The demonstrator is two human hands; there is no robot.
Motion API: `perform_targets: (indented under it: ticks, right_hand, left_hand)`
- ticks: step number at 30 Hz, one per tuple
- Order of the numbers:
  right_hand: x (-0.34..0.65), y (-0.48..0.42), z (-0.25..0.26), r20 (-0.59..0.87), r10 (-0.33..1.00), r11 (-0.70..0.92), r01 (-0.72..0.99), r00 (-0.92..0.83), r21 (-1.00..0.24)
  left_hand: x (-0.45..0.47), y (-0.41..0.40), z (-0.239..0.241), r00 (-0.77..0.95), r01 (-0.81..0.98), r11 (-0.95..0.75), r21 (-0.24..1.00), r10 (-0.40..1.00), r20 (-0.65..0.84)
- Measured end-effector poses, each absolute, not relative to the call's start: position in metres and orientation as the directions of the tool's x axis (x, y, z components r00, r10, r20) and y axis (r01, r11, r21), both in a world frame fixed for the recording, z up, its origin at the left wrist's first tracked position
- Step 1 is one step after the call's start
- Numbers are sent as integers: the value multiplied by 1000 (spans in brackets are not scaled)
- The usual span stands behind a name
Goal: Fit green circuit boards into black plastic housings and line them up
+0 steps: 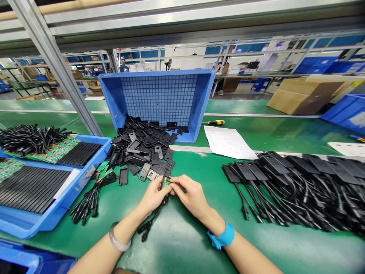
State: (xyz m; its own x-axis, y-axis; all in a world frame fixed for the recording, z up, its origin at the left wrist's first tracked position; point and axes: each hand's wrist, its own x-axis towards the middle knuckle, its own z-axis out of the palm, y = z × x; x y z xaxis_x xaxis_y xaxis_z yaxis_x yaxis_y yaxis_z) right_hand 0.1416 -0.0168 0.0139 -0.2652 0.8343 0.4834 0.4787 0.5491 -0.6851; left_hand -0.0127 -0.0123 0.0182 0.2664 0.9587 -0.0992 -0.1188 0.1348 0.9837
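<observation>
Both hands meet over the green table (182, 232), in front of a heap of black plastic case halves (142, 140). My left hand (155, 194) pinches one side of a small green circuit board (165, 183), whose black cables (149, 224) hang down onto the table. Fingers of my right hand (186, 192) close on the board's other side. Much of the board is hidden by the fingers, and whether a case half lies under it I cannot tell. Left of the hands lies a bunch of boards with black cables (91, 198). A single case half (123, 176) rests nearby.
A blue crate (156, 76) lies tipped on its side behind the heap. Blue trays (82, 179) with boards and cables stand at left. Rows of cased units with cables (285, 182) cover the right. A paper sheet (228, 141) and a screwdriver (216, 122) lie farther back.
</observation>
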Motion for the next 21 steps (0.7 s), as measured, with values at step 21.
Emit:
perform_targets:
  ticks: [21]
  right_hand:
    - [123,-15,-1,36,950,-59,-294,-310,-954]
  left_hand:
    - [-15,-17,22,498,-367,370,853,853,-156]
